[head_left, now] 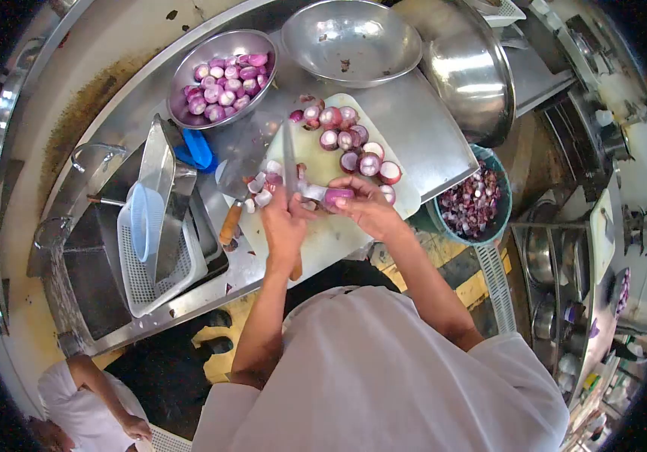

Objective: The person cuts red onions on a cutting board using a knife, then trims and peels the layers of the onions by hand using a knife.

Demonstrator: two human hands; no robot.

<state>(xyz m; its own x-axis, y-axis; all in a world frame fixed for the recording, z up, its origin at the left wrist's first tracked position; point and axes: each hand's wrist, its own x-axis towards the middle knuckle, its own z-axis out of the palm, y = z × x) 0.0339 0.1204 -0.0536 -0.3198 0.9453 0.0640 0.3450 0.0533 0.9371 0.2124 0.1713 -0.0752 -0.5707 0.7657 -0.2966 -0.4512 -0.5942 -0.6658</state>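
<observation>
Purple in the right hand (pixel 375 209), middle of the action: gripping an onion (pixel 338 197) between fingers and thumb, over the near part of a white board (pixel 331 233). Across to the left hand (pixel 286 222), just left of that onion: clutching a knife (pixel 288 151) in closed fingers, with blade pointing far and handle end jutting out near. Over to the right on the board, a loose cluster of cut onions (pixel 369 164), pale ends showing, strung out from far to near, right up to the right hand. To the left, a scatter of white and purple pieces (pixel 264 198), and beside them a second knife (pixel 231 222), wooden-handled. Far left on the steel counter (pixel 429 128), a bowl (pixel 179 102) heaped with peeled onions (pixel 227 84); just right of it, a wider bowl (pixel 354 41) with a few dark scraps; further right, a big steel pot (pixel 470 75). Out left, a white basket (pixel 159 300) at the sink (pixel 97 279). Down on the right, beside the counter, a teal bucket (pixel 506 215) loaded with skins (pixel 470 200). Near left, another person (pixel 97 399) in a white top, with one arm bent.
</observation>
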